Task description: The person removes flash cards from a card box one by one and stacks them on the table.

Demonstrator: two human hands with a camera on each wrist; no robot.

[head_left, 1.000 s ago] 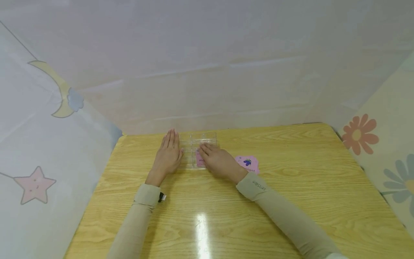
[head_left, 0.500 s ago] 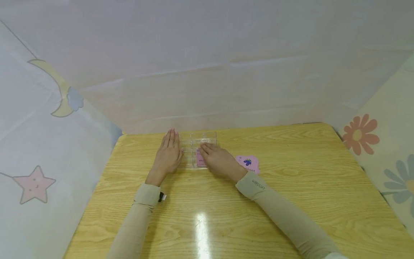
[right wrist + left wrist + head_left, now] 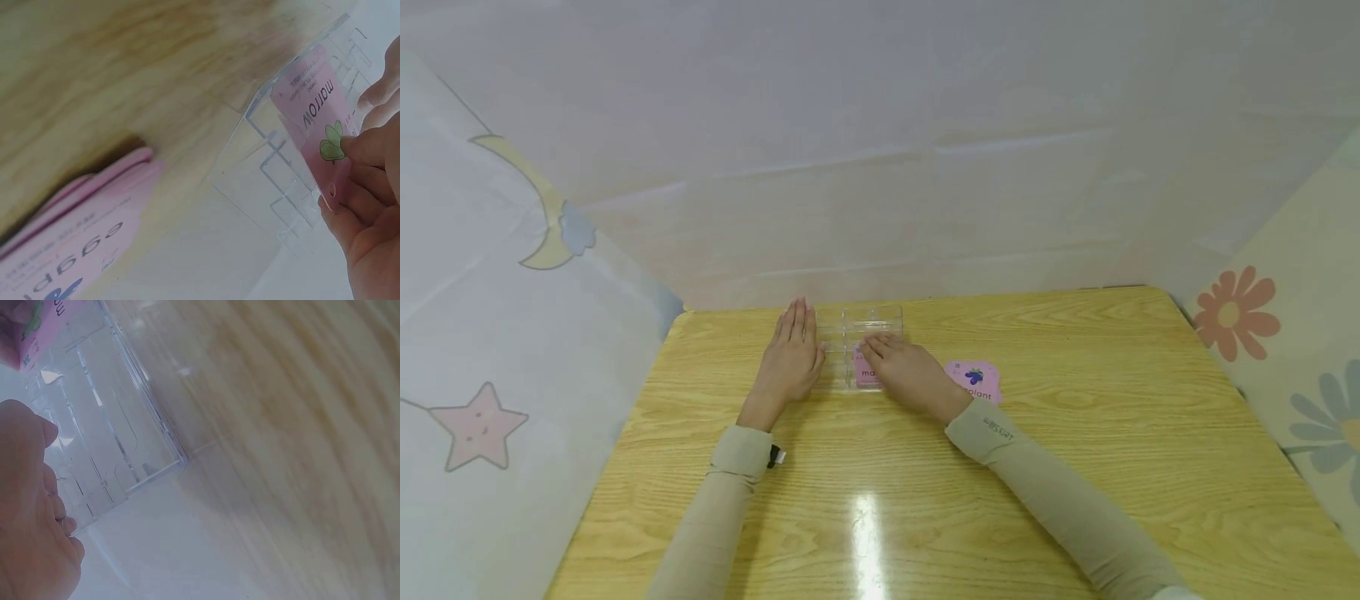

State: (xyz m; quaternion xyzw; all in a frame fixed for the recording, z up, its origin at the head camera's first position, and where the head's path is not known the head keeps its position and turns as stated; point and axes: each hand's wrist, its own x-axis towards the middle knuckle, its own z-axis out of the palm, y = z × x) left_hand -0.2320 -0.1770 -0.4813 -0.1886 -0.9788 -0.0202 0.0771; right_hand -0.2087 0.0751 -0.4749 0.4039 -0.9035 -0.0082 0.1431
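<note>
A clear plastic rack (image 3: 857,315) with stepped slots lies near the table's back edge. My left hand (image 3: 788,358) rests along its left end, fingers straight and pointing away from me. In the left wrist view, this hand (image 3: 31,506) is beside the ribbed rack (image 3: 119,419). My right hand (image 3: 917,375) is over the rack's right half and pinches a pink flash card (image 3: 865,372). The right wrist view shows "marrow" and a green vegetable picture on this card (image 3: 315,115), thumb on its face. It stands tilted at the rack's slots; the hand hides part of it.
Several stacked pink cards (image 3: 977,379) lie right of the rack, the top one reading "eggplant" and partly covered by my right wrist. The wooden table (image 3: 1075,450) meets a pale cloth backdrop (image 3: 880,208) behind the rack.
Both hands keep nearly the same places. The right hand, slightly blurred one second ago, stays on the marrow card, which has barely shifted.
</note>
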